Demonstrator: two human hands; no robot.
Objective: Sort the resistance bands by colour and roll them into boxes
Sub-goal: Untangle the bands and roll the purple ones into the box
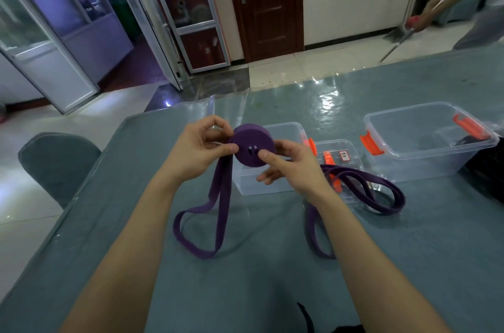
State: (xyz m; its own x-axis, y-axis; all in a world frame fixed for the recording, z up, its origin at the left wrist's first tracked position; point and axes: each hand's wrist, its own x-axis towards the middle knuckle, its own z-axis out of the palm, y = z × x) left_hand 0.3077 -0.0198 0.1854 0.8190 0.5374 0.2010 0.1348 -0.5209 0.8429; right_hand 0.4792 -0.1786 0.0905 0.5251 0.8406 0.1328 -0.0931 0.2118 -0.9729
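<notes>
At the lower edge, a dark strap-like object (305, 316), too cropped to identify, lies on the grey-green table (245, 291). Above it two bare forearms reach forward.

The left hand (201, 152) pinches the left rim of a purple roll (252, 141) between thumb and curled fingers. The right hand (294, 166) presses its thumb on the roll's flat face near the core, with the other fingers curled below and behind. The roll is held off the table, in front of a clear box (289, 128).

Step in hand, as judged: winding a purple band. The coil is thick and tight, with a small slot at its centre, but a long unwound tail (218, 212) hangs down and loops on the table. The next move calls for steady tension while the tail is fed in, or the elastic coil may spring loose.

A second purple band (381, 193) lies unrolled at the right, partly over a small clear box with orange clasps (341, 147). A larger clear box (409, 109) stands beyond.
</notes>
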